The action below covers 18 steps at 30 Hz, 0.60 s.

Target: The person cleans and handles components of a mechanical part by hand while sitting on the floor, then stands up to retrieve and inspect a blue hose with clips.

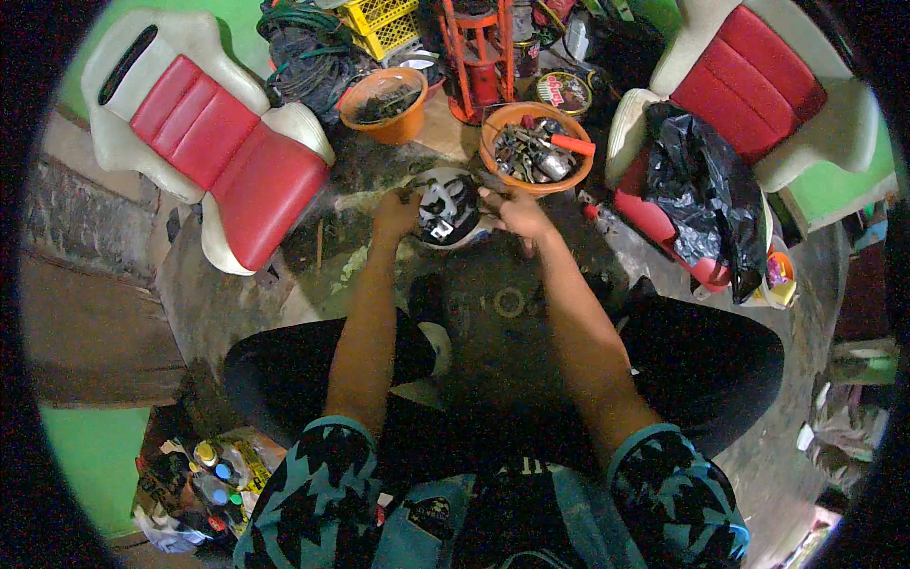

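A round, white-rimmed thing [444, 211] with black and grey parts inside rests on the floor between my hands; its exact kind does not show. My left hand [400, 211] is closed on its left rim, with the fingers bent. At the right side is my right hand [517, 214], its fingers bent inward close to the rim. Something dark and thin seems to stick out from those fingers, too small to make out. Just beyond my right hand stands an orange bowl [490, 163] full of metal parts and tools, among them a red-handled one [572, 144].
A second orange bowl [403, 127] with dark bits stands behind left, beside a red metal stand [485, 93]. Red-and-white seats [270, 180] flank both sides; a black plastic bag [700, 190] lies on the right one. Bottles [216, 479] cluster at lower left.
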Motion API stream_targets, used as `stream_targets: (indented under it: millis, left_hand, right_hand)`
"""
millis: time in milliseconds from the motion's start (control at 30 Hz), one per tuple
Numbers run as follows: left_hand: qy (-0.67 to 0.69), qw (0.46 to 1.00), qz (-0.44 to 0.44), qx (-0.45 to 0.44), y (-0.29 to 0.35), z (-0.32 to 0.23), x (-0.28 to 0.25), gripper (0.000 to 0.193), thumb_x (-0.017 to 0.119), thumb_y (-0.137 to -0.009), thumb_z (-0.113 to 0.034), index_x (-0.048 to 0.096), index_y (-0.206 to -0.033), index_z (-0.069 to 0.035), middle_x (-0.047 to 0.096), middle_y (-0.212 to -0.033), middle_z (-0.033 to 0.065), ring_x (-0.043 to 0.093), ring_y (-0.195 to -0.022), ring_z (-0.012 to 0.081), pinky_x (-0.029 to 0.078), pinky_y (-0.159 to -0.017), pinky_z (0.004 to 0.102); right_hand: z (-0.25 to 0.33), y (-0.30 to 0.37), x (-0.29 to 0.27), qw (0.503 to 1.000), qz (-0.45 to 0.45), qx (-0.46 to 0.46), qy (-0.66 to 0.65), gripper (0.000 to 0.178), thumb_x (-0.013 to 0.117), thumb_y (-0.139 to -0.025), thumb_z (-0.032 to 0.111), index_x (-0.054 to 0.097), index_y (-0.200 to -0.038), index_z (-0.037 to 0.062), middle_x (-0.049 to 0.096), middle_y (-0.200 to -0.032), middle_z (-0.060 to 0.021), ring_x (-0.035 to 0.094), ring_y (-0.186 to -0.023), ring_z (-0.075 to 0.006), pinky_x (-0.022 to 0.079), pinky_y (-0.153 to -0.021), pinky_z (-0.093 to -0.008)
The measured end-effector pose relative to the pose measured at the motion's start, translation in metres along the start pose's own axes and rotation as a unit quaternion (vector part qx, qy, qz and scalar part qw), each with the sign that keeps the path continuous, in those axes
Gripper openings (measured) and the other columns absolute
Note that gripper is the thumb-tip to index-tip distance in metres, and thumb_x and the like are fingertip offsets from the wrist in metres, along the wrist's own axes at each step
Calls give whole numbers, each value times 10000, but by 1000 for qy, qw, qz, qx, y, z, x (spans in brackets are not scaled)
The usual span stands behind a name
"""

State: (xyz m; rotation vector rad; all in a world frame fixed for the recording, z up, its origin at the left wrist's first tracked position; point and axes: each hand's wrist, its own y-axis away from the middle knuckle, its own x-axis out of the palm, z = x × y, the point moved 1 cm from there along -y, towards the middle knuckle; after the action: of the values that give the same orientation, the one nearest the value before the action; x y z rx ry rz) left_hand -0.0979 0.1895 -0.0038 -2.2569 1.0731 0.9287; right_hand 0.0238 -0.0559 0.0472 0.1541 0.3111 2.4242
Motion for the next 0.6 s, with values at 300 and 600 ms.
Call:
stream_targets:
  millis: [300, 600]
  left_hand:
    - [167, 974, -64, 141, 33, -157, 80, 161, 604, -909, -188, 663, -941, -41, 675, -796, 170, 667, -700, 282, 497, -670, 375]
    - [111, 963, 245, 22, 116, -90, 286, 303, 726, -796, -297, 675, -986, -67, 690, -888, 196, 668, -875, 379, 522, -797, 436]
  right_hand:
    - [-68, 8, -160, 988, -137, -67, -8, 372, 546, -982, 234, 588, -1255, -15, 659, -1115, -81, 638, -975, -188, 532, -797, -315]
    - [-197, 67, -193, 962, -140, 49, 230, 252, 519, -901, 190, 674, -1012, 25, 672, -941, -141, 632, -812, -267, 508, -720, -401]
